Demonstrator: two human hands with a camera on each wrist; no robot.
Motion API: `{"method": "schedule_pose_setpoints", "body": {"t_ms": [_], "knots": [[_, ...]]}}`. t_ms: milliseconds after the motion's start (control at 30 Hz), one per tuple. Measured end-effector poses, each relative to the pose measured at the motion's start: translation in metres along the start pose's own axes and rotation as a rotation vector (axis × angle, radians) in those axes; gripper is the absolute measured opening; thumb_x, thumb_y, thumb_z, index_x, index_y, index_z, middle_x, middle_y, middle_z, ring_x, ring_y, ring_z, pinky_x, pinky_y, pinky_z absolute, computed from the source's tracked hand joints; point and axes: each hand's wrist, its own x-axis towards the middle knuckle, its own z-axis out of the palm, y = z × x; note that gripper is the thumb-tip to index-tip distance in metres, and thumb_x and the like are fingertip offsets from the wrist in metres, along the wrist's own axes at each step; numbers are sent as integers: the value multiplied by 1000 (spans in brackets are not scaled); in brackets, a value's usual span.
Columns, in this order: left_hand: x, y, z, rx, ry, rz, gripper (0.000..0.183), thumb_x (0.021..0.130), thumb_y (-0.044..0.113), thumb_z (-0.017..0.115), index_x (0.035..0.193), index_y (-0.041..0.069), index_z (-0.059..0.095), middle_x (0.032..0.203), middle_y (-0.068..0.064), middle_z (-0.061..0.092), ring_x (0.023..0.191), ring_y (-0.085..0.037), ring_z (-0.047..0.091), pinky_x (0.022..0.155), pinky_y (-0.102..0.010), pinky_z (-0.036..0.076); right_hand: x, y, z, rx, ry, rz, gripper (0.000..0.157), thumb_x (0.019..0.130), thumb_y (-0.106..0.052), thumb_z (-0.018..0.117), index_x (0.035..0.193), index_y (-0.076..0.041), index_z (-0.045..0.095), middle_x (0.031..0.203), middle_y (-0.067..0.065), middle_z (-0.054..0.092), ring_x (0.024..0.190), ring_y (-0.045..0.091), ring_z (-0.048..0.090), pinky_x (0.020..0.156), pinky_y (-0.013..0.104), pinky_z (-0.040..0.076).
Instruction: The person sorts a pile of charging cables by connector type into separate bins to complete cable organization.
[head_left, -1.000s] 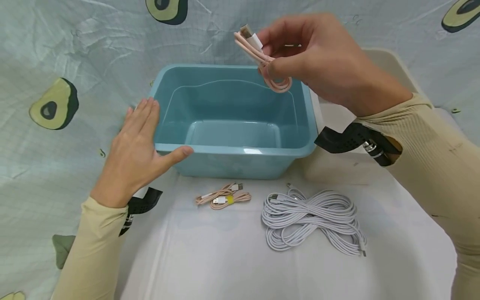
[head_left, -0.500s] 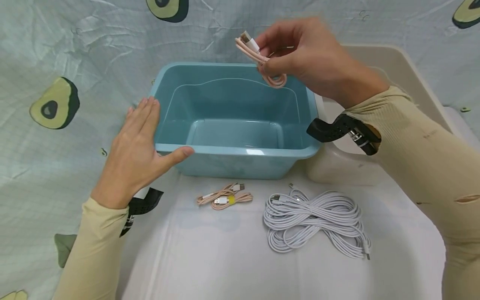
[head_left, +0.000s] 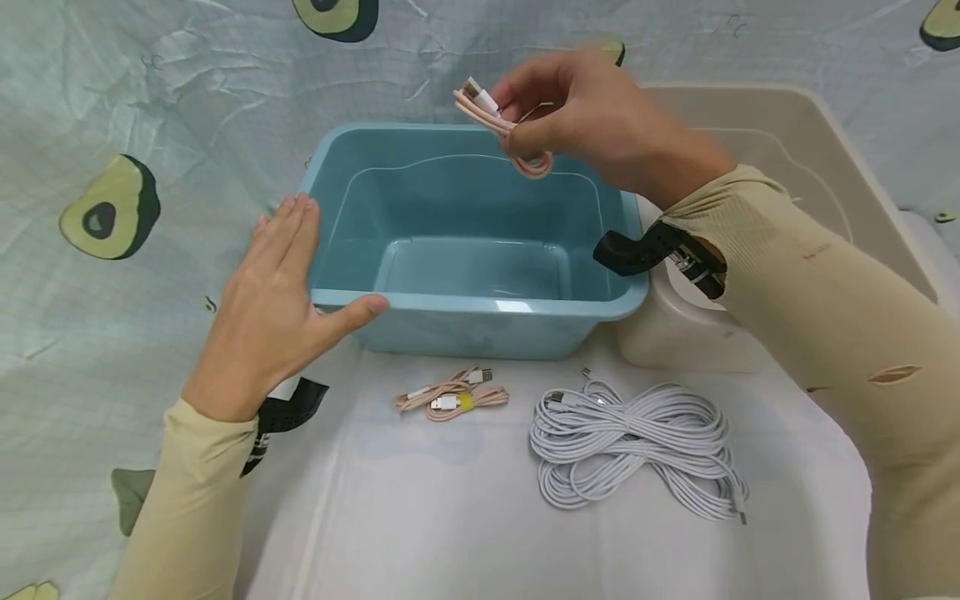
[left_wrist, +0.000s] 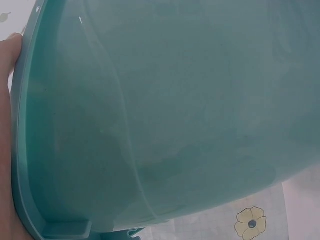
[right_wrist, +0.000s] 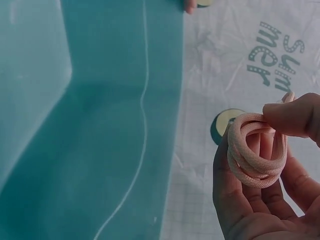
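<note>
My right hand (head_left: 577, 117) pinches a coiled pink USB cable (head_left: 483, 117) between thumb and fingers, over the back right rim of a blue plastic bin (head_left: 480, 304). The right wrist view shows the looped end of the pink cable (right_wrist: 257, 155) under the thumb; the bin's wall (right_wrist: 115, 125) lies to its left. My left hand (head_left: 270, 308) rests with straight fingers on the bin's left rim, thumb along the front corner. In the left wrist view that hand (left_wrist: 6, 125) lies along the rim, with the outer wall of the bin (left_wrist: 175, 100) filling most of the picture.
In front of the bin, bundled pink cables (head_left: 453, 393) lie on the white cloth (head_left: 450, 517), one with a yellow tie. Right of them is a large coil of white cable (head_left: 637, 446). A beige bin (head_left: 810, 117) stands to the right, partly behind my right arm.
My right hand has moved left and slightly down with the pink cable, uncovering more of the beige bin. The left hand stays on the rim.
</note>
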Motion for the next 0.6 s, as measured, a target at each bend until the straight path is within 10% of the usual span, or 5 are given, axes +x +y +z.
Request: {"method": "schedule_pose_setpoints", "body": {"t_ms": [600], "knots": [[-5,1,-9,36,-36,-18,109,78,62,70,154,1,21,161,-18,24,153,-33,21,128,-47,11,9,11,18,-8,-106,88,29,84,-8,71,112,-13,65,101,0,60,94,20,57,78,30,50]]}}
